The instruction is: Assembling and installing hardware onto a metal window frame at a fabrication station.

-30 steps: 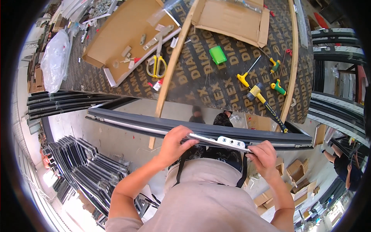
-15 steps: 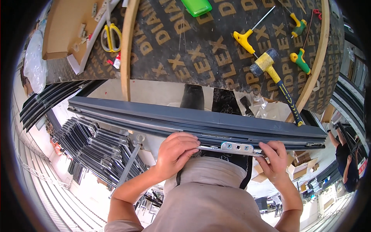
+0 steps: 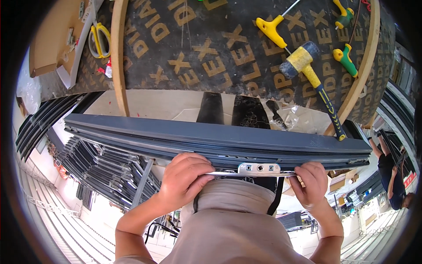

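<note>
Between my two hands is a long, thin metal lock strip with a silver gear box [image 3: 259, 168] at its middle, showing a centre hole and a screw hole to each side. My left hand [image 3: 184, 179] is closed around the strip's left part, fingers curled over the top and thumb below. On the right end, my right hand [image 3: 311, 182] pinches with fingers above and thumb below. The strip lies along the near side of a long dark grey metal profile [image 3: 198, 134], whose grooved edge faces me. Whether strip and profile touch is unclear.
Beyond the profile stands a dark printed plywood bench [image 3: 211, 57] with wooden battens. A yellow-black mallet [image 3: 314, 79], a yellow T-handle driver [image 3: 272, 31], green-yellow drivers [image 3: 347, 61], scissors [image 3: 99, 40] and a cardboard box [image 3: 50, 39] lie there. Stacked profiles [image 3: 105, 171] stand at left; a person [image 3: 389, 171] is at far right.
My left hand has moved left along with the strip's gear box. My right hand stays nearly in place, closer round the strip's end. The whole view has shifted slightly.
</note>
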A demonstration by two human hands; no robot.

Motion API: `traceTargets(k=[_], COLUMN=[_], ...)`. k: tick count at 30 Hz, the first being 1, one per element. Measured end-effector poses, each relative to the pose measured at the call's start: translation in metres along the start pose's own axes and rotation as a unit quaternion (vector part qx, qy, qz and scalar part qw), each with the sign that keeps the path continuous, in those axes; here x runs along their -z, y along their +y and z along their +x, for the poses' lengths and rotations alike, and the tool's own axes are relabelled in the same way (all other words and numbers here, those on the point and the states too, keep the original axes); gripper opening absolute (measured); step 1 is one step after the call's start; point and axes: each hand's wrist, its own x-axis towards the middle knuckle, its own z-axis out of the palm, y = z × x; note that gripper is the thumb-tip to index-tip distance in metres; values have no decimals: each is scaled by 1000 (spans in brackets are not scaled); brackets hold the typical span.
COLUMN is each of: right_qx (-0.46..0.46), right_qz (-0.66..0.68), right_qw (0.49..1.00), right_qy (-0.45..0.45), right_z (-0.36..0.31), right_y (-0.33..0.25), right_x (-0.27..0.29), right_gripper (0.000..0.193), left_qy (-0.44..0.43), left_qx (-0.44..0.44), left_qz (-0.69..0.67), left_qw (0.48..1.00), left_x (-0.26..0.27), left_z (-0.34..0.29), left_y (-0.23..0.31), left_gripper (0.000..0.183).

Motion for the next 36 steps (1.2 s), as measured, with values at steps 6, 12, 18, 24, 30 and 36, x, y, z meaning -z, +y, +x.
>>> traceTargets(k=[6, 12, 18, 24, 30, 36], right_qx=[6, -10, -17, -23, -22, 41], right_qz=[-1, 9, 43, 26, 29, -33], right_qw=[1000, 1000, 999, 999, 999, 998], right_qy=[16, -6, 5, -1, 8, -15], right_z=[1, 5, 7, 4, 4, 8], right_y=[-2, -2, -1, 0, 1, 0], right_x=[-2, -1, -5, -2, -5, -1], right_gripper=[38, 40, 34, 35, 36, 39], left_qy=[-11, -39, -36, -33, -65, -42], left_qx=[-22, -11, -18, -13, 12, 64], left_qz=[17, 14, 29, 32, 48, 49], left_qw=[1000, 999, 999, 999, 997, 996], left_x=[2, 5, 5, 3, 10, 13], left_z=[2, 8, 4, 6, 16, 10], left_y=[0, 2, 0, 1, 12, 11], left_gripper=[28, 33, 33, 30, 33, 20])
